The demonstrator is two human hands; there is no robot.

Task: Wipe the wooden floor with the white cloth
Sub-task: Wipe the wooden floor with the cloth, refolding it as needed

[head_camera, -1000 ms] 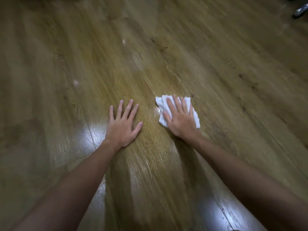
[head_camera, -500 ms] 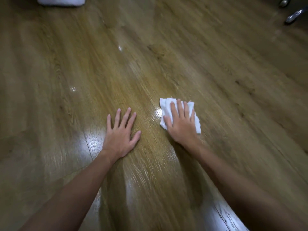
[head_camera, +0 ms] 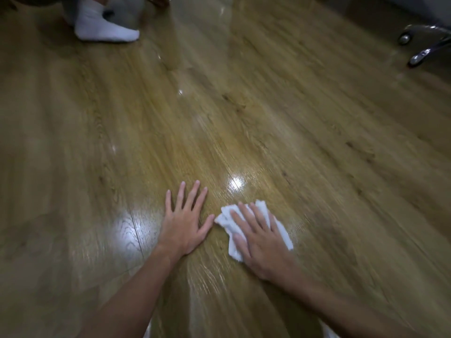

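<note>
The wooden floor (head_camera: pixel 268 123) fills the view, glossy with bright glare patches. A crumpled white cloth (head_camera: pixel 284 234) lies on it at lower centre, pressed flat under my right hand (head_camera: pixel 261 237), whose fingers are spread over it. My left hand (head_camera: pixel 184 222) rests palm down on the bare boards just left of the cloth, fingers apart and holding nothing. Its thumb tip almost touches the cloth's left corner.
Another person's foot in a white sock (head_camera: pixel 102 25) stands on the floor at the far upper left. Chrome chair legs with castors (head_camera: pixel 424 45) sit at the far upper right.
My right hand has dragged the cloth back toward me and leftward, close to my left hand. The view has tilted up, so the socked foot and chair legs now show.
</note>
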